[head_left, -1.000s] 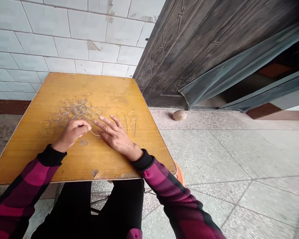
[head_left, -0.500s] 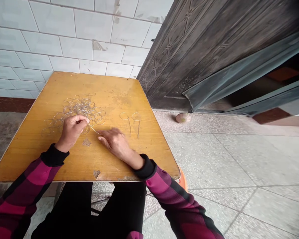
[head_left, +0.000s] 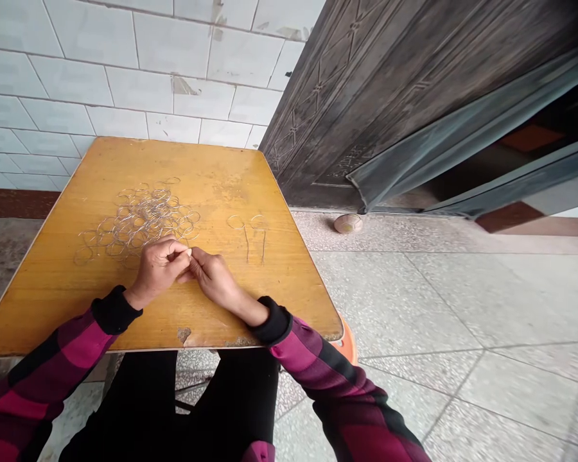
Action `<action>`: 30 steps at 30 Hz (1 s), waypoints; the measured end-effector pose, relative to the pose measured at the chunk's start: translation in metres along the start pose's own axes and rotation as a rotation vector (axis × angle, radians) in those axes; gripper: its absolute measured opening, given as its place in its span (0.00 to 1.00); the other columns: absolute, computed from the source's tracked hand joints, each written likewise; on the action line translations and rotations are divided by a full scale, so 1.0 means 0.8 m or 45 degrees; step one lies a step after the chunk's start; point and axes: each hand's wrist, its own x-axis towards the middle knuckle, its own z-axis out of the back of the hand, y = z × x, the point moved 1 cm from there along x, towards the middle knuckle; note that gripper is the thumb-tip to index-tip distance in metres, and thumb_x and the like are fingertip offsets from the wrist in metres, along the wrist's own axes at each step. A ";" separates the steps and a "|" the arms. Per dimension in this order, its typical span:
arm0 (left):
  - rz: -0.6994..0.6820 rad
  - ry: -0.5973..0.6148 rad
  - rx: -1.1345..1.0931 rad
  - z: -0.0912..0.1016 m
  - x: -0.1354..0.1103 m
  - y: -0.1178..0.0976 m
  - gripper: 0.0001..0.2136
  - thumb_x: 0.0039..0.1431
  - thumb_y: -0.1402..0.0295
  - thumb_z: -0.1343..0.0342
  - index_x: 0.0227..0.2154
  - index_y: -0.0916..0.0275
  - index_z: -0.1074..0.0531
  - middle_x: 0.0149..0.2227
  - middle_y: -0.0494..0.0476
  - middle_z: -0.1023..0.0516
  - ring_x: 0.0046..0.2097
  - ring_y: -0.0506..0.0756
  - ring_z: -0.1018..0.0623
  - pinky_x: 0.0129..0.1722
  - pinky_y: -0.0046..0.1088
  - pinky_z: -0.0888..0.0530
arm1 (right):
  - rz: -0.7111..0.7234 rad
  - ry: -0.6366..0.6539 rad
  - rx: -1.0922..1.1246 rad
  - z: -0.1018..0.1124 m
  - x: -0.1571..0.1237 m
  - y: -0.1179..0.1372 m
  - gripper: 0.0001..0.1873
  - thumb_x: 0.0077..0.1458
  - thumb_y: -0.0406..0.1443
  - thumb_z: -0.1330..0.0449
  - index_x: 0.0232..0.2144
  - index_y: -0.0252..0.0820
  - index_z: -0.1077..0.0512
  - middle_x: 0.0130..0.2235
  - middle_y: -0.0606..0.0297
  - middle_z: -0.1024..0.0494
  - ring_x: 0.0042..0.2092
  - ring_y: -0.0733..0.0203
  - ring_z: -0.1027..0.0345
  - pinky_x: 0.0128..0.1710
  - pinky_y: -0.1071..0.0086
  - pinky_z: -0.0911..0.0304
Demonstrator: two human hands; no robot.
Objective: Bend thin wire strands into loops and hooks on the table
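My left hand (head_left: 160, 266) and my right hand (head_left: 216, 277) meet above the near half of the table, fingertips pinched together. Between them is a thin metal wire, almost wholly hidden by the fingers. Just beyond my left hand lies a tangled pile of looped wires (head_left: 147, 215). To the right of my hands, two wires lie side by side, each with a round loop at the far end and a stem toward me: the left one (head_left: 246, 242) and the right one (head_left: 264, 244).
The yellow wooden table (head_left: 202, 167) has worn patches and a chipped near edge. A white tiled wall (head_left: 171, 45) stands behind it. On the right are a dark carved door (head_left: 327, 128) with a grey curtain (head_left: 404, 163), and a roundish object (head_left: 348, 223) on the floor. An orange stool (head_left: 348, 343) shows beneath the table.
My left hand has moved right and toward me, off the pile's edge. My right hand has closed from loosely spread fingers into a pinch against it, and the wire between them is now covered.
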 end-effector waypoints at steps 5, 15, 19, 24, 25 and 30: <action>0.111 -0.045 0.032 0.002 0.001 -0.002 0.09 0.54 0.71 0.45 0.19 0.61 0.31 0.20 0.48 0.34 0.24 0.48 0.35 0.27 0.26 0.37 | -0.307 0.024 0.622 -0.016 0.005 -0.007 0.18 0.62 0.50 0.48 0.35 0.42 0.35 0.31 0.64 0.23 0.31 0.64 0.24 0.34 0.68 0.27; 0.363 -0.244 -0.045 0.018 0.016 0.014 0.09 0.52 0.69 0.43 0.19 0.61 0.30 0.18 0.47 0.34 0.23 0.48 0.36 0.25 0.26 0.38 | -0.580 0.029 1.051 -0.027 -0.002 -0.006 0.06 0.66 0.35 0.50 0.38 0.40 0.35 0.35 0.62 0.21 0.36 0.65 0.23 0.38 0.69 0.27; 0.528 -0.411 -0.263 0.022 0.025 0.026 0.09 0.50 0.69 0.42 0.17 0.62 0.30 0.15 0.45 0.37 0.20 0.46 0.38 0.21 0.24 0.40 | -0.611 0.039 1.063 -0.033 -0.006 -0.007 0.06 0.66 0.35 0.49 0.40 0.39 0.34 0.37 0.60 0.21 0.37 0.64 0.23 0.39 0.68 0.27; 0.680 -0.581 -0.415 0.042 0.042 0.036 0.06 0.45 0.71 0.42 0.17 0.62 0.31 0.15 0.45 0.36 0.19 0.46 0.38 0.20 0.23 0.39 | -0.649 0.059 1.072 -0.041 -0.011 -0.012 0.05 0.64 0.34 0.48 0.39 0.39 0.32 0.37 0.60 0.21 0.36 0.64 0.23 0.36 0.69 0.27; 0.708 -0.613 -0.455 0.047 0.045 0.039 0.06 0.45 0.71 0.42 0.17 0.61 0.32 0.15 0.45 0.37 0.19 0.45 0.38 0.19 0.23 0.39 | -0.675 0.089 1.053 -0.040 -0.012 -0.013 0.06 0.64 0.33 0.48 0.40 0.39 0.32 0.36 0.60 0.21 0.35 0.64 0.23 0.35 0.70 0.27; 0.712 -0.372 -0.629 0.054 0.048 0.039 0.05 0.41 0.72 0.42 0.15 0.62 0.31 0.15 0.46 0.37 0.19 0.45 0.39 0.19 0.23 0.40 | -0.571 0.005 0.745 0.005 0.001 -0.018 0.07 0.62 0.31 0.47 0.40 0.38 0.29 0.35 0.61 0.20 0.28 0.70 0.27 0.28 0.76 0.33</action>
